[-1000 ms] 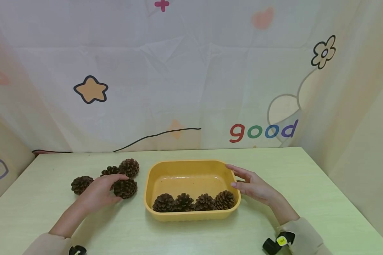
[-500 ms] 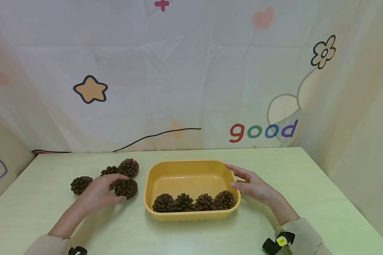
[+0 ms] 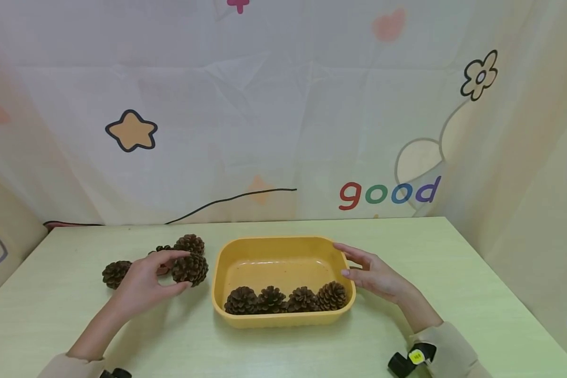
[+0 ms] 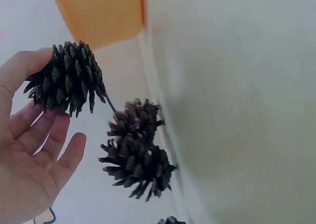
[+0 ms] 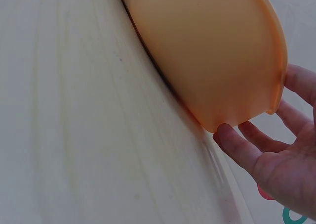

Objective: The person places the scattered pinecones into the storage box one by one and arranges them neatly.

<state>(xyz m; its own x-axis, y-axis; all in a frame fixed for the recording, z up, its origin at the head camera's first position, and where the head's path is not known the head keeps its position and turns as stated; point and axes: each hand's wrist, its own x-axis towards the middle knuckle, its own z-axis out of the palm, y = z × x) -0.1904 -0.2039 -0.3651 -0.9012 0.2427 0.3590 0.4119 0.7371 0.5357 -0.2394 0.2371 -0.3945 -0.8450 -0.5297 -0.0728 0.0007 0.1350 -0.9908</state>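
Observation:
My left hand [image 3: 144, 281] pinches a brown pine cone [image 3: 190, 270] between thumb and fingers; the left wrist view shows this pine cone [image 4: 66, 78] held off the table. Just behind it lie another pine cone [image 3: 190, 243] and one partly hidden by my fingers [image 3: 163, 248]. A further pine cone [image 3: 115, 274] lies left of the hand. The yellow tray [image 3: 283, 245] sits at the middle, with several pine cones [image 3: 303, 300] in a row along its near side. My right hand [image 3: 375, 275] holds the tray's right end, thumb at the rim, some fingers against its outer wall [image 5: 232, 85].
The pale green table [image 3: 406, 241] carries everything and ends at a printed cloth backdrop [image 3: 283, 105]. Cloth hangs at both sides too. A small black camera [image 3: 401, 363] is strapped at my right wrist.
My left hand has closed on the front pine cone and raised it slightly, up and to the right. My right hand and the tray stay in place.

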